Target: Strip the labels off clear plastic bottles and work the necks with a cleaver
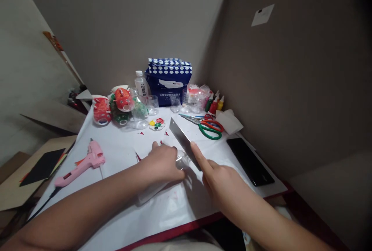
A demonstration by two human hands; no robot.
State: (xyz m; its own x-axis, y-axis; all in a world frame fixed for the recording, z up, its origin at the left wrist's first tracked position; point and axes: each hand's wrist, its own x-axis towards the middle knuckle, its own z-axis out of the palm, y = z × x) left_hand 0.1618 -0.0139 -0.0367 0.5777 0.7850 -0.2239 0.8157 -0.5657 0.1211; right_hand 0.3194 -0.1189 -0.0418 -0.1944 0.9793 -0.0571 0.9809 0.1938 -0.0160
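Observation:
My left hand (164, 162) is closed around a clear plastic bottle (182, 160) that lies on its side on the white table cover; much of the bottle is hidden under the palm. In my right hand (222, 181) is a knife (183, 141) with a broad, flat metal blade, its handle covered by my fingers. The blade is tilted, tip pointing away from me, beside the bottle's right end. Whether it touches the bottle I cannot tell. Just left of my left hand lies a thin dark red tool (137, 157), partly hidden.
A pink glue gun (84, 163) lies left. Behind my hands are a paint palette (157, 123), green-handled scissors (209, 130), red fish-like figures (101, 110), a blue packet (168, 84) and paint bottles (214, 106). At right lies a black phone (250, 161).

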